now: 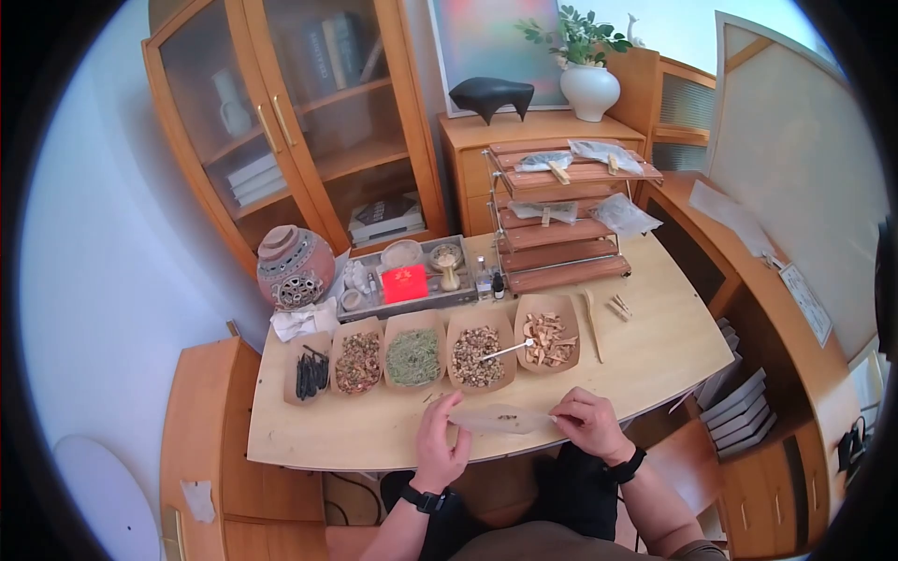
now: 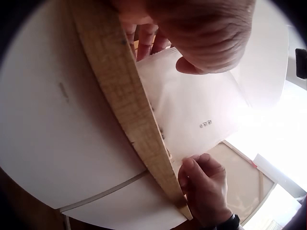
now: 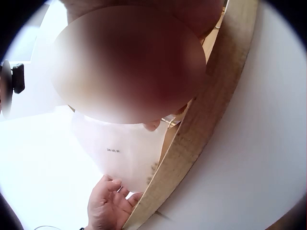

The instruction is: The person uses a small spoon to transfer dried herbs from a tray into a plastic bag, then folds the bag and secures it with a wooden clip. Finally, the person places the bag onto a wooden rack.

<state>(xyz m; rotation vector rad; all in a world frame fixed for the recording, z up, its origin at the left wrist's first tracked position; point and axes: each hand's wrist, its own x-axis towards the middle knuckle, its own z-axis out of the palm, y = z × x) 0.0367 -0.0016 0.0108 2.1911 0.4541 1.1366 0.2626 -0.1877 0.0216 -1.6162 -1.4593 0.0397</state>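
Note:
A pale translucent bag [image 1: 503, 420] with dark bits inside is held between both hands above the table's front edge. My left hand [image 1: 441, 443] holds one end, its thumb on the near side and its fingers behind, as the left wrist view also shows on the bag [image 2: 192, 105]. At the other end my right hand [image 1: 591, 426] pinches a corner between thumb and curled fingers. In the right wrist view small printed marks show on the bag [image 3: 115, 151], and dark bits lie along one edge.
Five paper trays stand behind the hands: dark strips [image 1: 311, 372], mixed pieces [image 1: 357, 362], green herb [image 1: 414, 356], brown bits [image 1: 478, 356] with a white spoon, and pale chips [image 1: 550, 339]. Behind are a grey tray [image 1: 412, 309], wooden rack [image 1: 561, 229] and patterned jar [image 1: 296, 266].

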